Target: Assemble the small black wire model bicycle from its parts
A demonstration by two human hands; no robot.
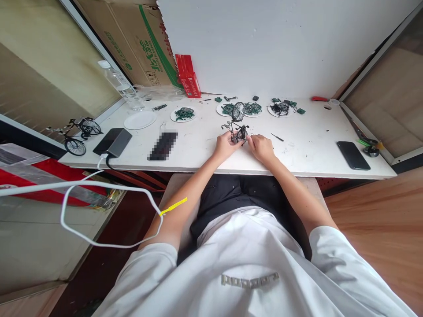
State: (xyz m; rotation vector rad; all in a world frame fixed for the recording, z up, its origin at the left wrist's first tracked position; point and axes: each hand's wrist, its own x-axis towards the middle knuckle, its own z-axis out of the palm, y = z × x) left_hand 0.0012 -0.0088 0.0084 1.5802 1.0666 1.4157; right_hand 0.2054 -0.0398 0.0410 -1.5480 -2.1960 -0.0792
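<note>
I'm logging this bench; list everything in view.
Model bicycles: two, black, held and far left
Plates: at least four, white, rear
Parts: many, green and black, around plates
Phone: one, black, right
Blurred rectangle: one, dark, left
Device: one, grey, left
Cables: two visible, white and black, left
Bottle: one, clear, left
Carton: one, brown, rear
Small box: one, red, rear
Table: one, white, centre
Shirt: one, white, foreground
Left hand, right hand: two, bare, at held bicycle

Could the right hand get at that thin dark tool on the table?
Probably yes: the thin dark tool lies near the right hand, and nothing seems to stand between them, though that hand is at the model bicycle.
</note>
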